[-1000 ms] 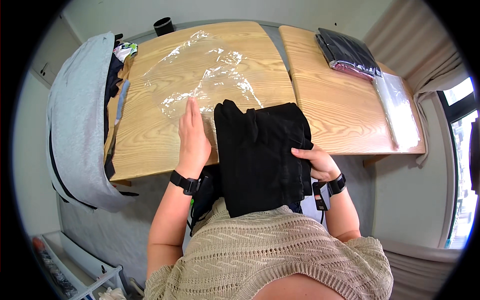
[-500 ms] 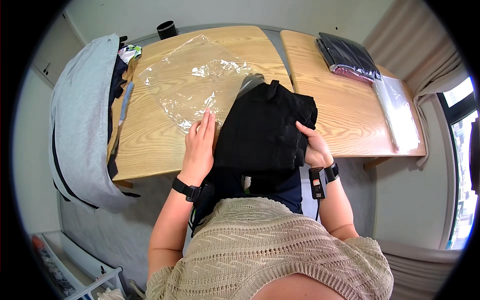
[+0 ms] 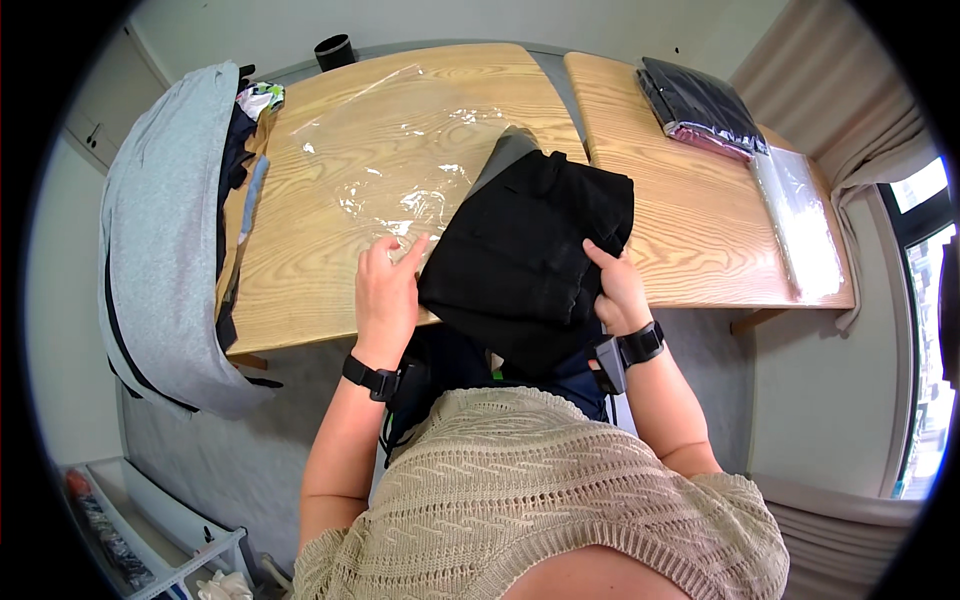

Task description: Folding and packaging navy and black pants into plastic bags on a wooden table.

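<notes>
A folded black garment, with a grey patch at its far left corner, lies tilted over the near edge of the table, partly on a clear plastic bag. My right hand grips the garment's right side, thumb on top and the other fingers hidden beneath. To the left of the garment, my left hand has curled fingers, with thumb and forefinger closed at the bag's near edge. Exactly how much film is between those fingers is hard to see. Both wrists wear black straps.
A grey garment drapes over a heap of clothes at the left end of the wooden table. On a second table at right lie packed dark garments and a stack of clear bags. A black bin stands behind.
The garment has turned slightly, its near corner dropping toward me. My left fingers have gone from stretched flat on the bag to curled at its edge. The bag's film has shifted and flattened.
</notes>
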`<action>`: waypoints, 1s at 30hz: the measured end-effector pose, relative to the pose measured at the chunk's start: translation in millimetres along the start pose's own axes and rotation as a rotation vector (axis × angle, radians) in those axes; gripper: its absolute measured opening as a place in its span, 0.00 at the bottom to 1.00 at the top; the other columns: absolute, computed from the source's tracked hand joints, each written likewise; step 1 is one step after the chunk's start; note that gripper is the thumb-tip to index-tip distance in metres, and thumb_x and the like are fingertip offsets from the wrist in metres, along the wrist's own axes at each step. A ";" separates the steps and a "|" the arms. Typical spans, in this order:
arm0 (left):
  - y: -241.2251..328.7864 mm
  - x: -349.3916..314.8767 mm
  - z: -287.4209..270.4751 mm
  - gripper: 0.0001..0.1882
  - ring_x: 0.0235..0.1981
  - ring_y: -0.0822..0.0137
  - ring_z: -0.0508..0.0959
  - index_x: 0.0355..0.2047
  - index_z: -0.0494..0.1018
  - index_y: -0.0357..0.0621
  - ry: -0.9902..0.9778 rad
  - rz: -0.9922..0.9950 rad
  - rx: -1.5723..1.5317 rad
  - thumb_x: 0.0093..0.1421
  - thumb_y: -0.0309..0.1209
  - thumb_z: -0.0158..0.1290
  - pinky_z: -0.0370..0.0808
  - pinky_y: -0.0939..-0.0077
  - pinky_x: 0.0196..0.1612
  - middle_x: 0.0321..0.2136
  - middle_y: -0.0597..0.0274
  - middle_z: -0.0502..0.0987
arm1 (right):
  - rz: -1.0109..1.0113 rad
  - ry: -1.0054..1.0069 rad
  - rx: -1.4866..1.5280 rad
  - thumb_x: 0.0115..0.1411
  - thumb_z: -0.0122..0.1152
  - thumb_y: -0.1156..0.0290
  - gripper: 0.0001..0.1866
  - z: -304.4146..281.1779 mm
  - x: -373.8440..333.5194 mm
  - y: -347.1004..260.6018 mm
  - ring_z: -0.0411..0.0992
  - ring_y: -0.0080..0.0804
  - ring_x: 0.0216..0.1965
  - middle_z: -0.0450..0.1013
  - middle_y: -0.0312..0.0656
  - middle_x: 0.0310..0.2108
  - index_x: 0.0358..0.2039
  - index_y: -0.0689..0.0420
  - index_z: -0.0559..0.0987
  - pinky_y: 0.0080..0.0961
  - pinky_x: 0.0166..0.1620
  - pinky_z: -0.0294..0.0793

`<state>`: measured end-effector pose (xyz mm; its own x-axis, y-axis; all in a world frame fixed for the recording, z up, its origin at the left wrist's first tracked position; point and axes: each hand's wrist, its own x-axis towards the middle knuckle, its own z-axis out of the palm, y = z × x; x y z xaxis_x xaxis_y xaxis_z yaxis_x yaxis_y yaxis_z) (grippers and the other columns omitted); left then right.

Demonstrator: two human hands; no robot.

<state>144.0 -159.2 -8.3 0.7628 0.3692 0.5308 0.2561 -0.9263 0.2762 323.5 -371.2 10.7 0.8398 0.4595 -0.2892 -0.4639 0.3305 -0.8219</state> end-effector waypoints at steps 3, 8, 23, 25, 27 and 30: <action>5.1 -3.2 -6.2 0.23 0.34 0.55 0.72 0.51 0.72 0.55 -0.073 -0.143 -0.005 0.54 0.22 0.51 0.71 0.64 0.36 0.33 0.56 0.70 | -0.098 -0.030 -0.115 0.61 0.53 0.78 0.23 -8.4 4.5 7.0 0.70 0.36 0.50 0.69 0.44 0.53 0.58 0.61 0.65 0.32 0.52 0.73; 4.2 -10.2 -6.4 0.21 0.26 0.57 0.73 0.53 0.71 0.56 -0.167 -0.274 0.031 0.58 0.26 0.51 0.71 0.64 0.30 0.23 0.57 0.70 | -0.209 -0.040 -0.220 0.61 0.53 0.77 0.25 -20.4 7.5 15.8 0.69 0.35 0.52 0.67 0.45 0.54 0.59 0.62 0.62 0.31 0.54 0.70; -7.5 -19.0 7.1 0.16 0.26 0.57 0.73 0.48 0.74 0.50 -0.002 -0.184 -0.156 0.58 0.27 0.50 0.70 0.63 0.29 0.22 0.58 0.71 | -0.995 -0.360 -1.713 0.45 0.69 0.56 0.38 36.3 -52.9 -11.3 0.49 0.52 0.65 0.55 0.49 0.63 0.58 0.46 0.68 0.56 0.62 0.46; -7.2 -19.3 7.1 0.16 0.26 0.57 0.74 0.48 0.74 0.49 0.028 -0.168 -0.159 0.58 0.26 0.50 0.71 0.64 0.29 0.23 0.59 0.72 | -0.978 -0.629 -1.746 0.43 0.69 0.52 0.37 49.8 -59.6 -3.3 0.50 0.50 0.65 0.57 0.46 0.62 0.56 0.44 0.70 0.57 0.62 0.46; -6.4 -18.3 6.0 0.16 0.26 0.57 0.74 0.47 0.74 0.49 0.051 -0.155 -0.158 0.58 0.26 0.50 0.71 0.64 0.29 0.23 0.59 0.72 | -0.972 -0.664 -1.757 0.42 0.69 0.50 0.39 58.9 -70.2 21.8 0.50 0.52 0.64 0.57 0.49 0.62 0.56 0.45 0.70 0.57 0.61 0.48; -5.8 -16.6 7.3 0.16 0.26 0.57 0.74 0.47 0.74 0.48 0.077 -0.139 -0.166 0.57 0.26 0.51 0.71 0.65 0.29 0.23 0.59 0.73 | -0.981 -0.559 -2.018 0.46 0.66 0.55 0.36 66.2 -78.8 56.9 0.52 0.54 0.63 0.56 0.50 0.62 0.58 0.45 0.67 0.57 0.60 0.52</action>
<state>134.2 -160.5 -24.5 0.6777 0.5029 0.5364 0.2494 -0.8435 0.4757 212.2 -333.9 19.2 0.2600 0.9478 0.1844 0.9606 -0.2734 0.0509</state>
